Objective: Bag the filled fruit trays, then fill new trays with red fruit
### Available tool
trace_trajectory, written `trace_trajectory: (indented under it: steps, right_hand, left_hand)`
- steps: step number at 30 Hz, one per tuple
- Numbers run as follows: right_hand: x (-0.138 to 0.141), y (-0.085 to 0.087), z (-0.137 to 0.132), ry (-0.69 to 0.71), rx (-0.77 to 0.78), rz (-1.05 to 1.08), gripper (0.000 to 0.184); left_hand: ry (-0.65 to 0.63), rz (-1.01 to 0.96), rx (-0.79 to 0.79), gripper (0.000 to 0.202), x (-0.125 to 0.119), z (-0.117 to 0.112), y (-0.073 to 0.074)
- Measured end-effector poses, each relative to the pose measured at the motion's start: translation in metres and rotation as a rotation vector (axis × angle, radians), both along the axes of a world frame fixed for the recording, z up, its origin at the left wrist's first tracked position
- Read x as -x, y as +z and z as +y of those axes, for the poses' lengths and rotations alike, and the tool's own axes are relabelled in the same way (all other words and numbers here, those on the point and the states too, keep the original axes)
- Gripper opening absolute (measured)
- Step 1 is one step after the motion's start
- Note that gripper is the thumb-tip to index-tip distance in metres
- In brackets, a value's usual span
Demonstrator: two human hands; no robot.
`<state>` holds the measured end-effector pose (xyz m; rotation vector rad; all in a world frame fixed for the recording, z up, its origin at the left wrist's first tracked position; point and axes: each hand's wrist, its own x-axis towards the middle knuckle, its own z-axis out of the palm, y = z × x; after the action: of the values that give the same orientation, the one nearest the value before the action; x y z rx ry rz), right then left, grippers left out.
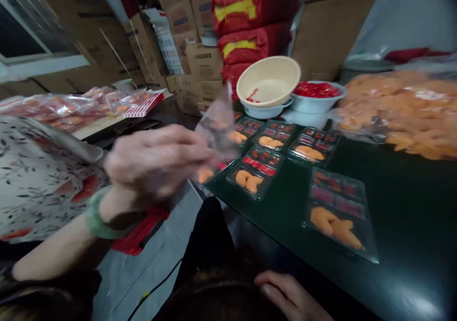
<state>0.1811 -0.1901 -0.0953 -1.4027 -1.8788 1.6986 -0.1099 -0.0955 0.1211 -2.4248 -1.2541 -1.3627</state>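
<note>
Resting our empty right hand on dark green table, fingers loosely extended; blurred left hand, pale green bangle at wrist, pinches clear plastic film narrowly; best kept taut above clear plastic trays of orange pieces; cream plastic bowl beyond.

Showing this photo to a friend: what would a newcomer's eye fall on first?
The orange pieces heaped in a clear bag at the table's far right stand out first, with the rows of clear trays of orange and red pieces on the dark table. Behind them sit red sacks and a cream bowl. At left, the blurred left hand grips clear film.
</note>
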Motion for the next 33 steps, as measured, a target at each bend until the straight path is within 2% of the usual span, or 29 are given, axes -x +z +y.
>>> trace_trajectory:
  steps: [1, 3, 4, 5, 7, 10, 13, 16, 17, 19, 21, 23, 25, 28, 30, 33]
  right_hand:
    - [-0.007, 0.026, -0.008, 0.025, 0.004, 0.106, 0.033]
    - [-0.014, 0.072, -0.019, -0.143, -0.026, 0.364, 0.037]
    - [-0.015, 0.089, -0.022, -0.201, -0.049, 0.521, 0.043]
    - [-0.014, 0.102, -0.022, -0.271, -0.070, 0.652, 0.050]
    - [-0.010, 0.115, -0.020, -0.415, -0.085, 0.801, 0.056]
    - [-0.005, 0.115, -0.012, -0.687, -0.068, 0.782, 0.044]
    - [-0.004, 0.104, -0.004, -0.811, -0.075, 0.783, 0.033]
    - [-0.002, 0.094, 0.007, -0.919, -0.182, 0.796, 0.029]
    - [0.000, 0.091, 0.012, -0.971, -0.251, 0.787, 0.030]
    - [0.009, 0.090, 0.021, -1.046, -0.400, 0.759, 0.033]
    - [0.021, 0.093, 0.030, -1.057, -0.516, 0.736, 0.033]
    - [0.033, 0.099, 0.038, -1.019, -0.575, 0.720, 0.033]
    - [0.042, 0.105, 0.045, -0.978, -0.577, 0.732, 0.034]
    - [0.044, 0.109, 0.051, -0.910, -0.526, 0.786, 0.036]
    - [0.040, 0.107, 0.053, -0.851, -0.495, 0.809, 0.036]
    - [0.033, 0.103, 0.055, -0.794, -0.469, 0.836, 0.035]
  left_hand:
    - [-0.050, 0.054, -0.026, 0.033, -0.009, -0.001, -0.001]
    - [-0.157, 0.178, -0.083, 0.028, -0.031, -0.005, -0.006]
    - [-0.220, 0.258, -0.114, 0.025, -0.045, -0.007, -0.011]
    - [-0.295, 0.360, -0.153, 0.022, -0.059, -0.009, -0.016]
    - [-0.459, 0.587, -0.264, 0.017, -0.088, -0.015, -0.027]
    - [-0.621, 0.850, -0.441, 0.017, -0.119, -0.020, -0.040]
    - [-0.648, 0.925, -0.471, 0.019, -0.128, -0.019, -0.049]
    - [-0.627, 0.896, -0.284, 0.019, -0.121, -0.016, -0.050]
    - [-0.622, 0.861, -0.176, 0.027, -0.118, -0.017, -0.048]
    - [-0.635, 0.757, 0.061, 0.056, -0.113, -0.019, -0.043]
    - [-0.629, 0.632, 0.241, 0.072, -0.111, -0.021, -0.040]
    - [-0.560, 0.499, 0.342, 0.061, -0.112, -0.020, -0.042]
    - [-0.505, 0.373, 0.429, 0.041, -0.113, -0.014, -0.047]
    - [-0.620, 0.269, 0.637, 0.025, -0.111, 0.002, -0.056]
    - [-0.724, 0.209, 0.784, 0.023, -0.106, 0.014, -0.060]
    - [-0.777, 0.114, 0.961, 0.025, -0.101, 0.027, -0.064]
